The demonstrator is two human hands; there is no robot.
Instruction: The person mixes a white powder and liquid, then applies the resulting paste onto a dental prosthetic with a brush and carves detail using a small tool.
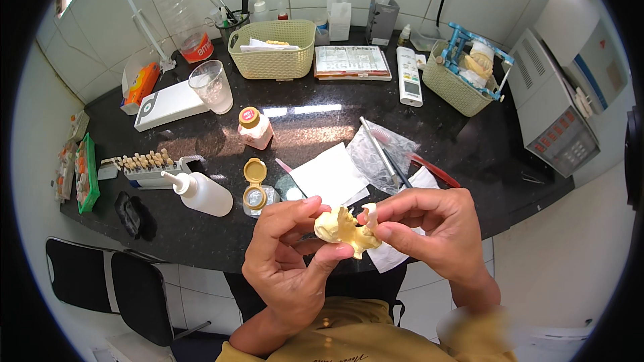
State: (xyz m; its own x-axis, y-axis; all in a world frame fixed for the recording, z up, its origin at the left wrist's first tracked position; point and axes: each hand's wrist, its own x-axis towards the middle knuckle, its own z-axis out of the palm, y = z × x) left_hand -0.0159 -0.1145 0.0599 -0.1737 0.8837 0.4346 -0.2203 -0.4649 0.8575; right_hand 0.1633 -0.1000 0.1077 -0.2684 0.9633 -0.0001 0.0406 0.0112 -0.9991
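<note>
Close to my body, at the table's front edge, my left hand (pixel 285 261) grips a pale yellow dental cast (pixel 333 226) between thumb and fingers. Pinched in my right hand (pixel 439 234) is a small white tooth-shaped piece (pixel 371 214), held at the cast's right end. Whether the piece touches the cast I cannot tell. Just beyond both hands lie white paper sheets (pixel 325 173), a clear plastic bag (pixel 377 155) with slim tools across it, and a red-handled tool (pixel 435 169).
On the left stand a white squeeze bottle (pixel 206 194), a small open jar (pixel 255 196), a tooth shade guide (pixel 151 167) and a capped jar (pixel 255 129). Farther back are two green baskets (pixel 272 60), a remote control (pixel 409 77) and a blue articulator (pixel 463 43). A machine (pixel 560 97) stands right.
</note>
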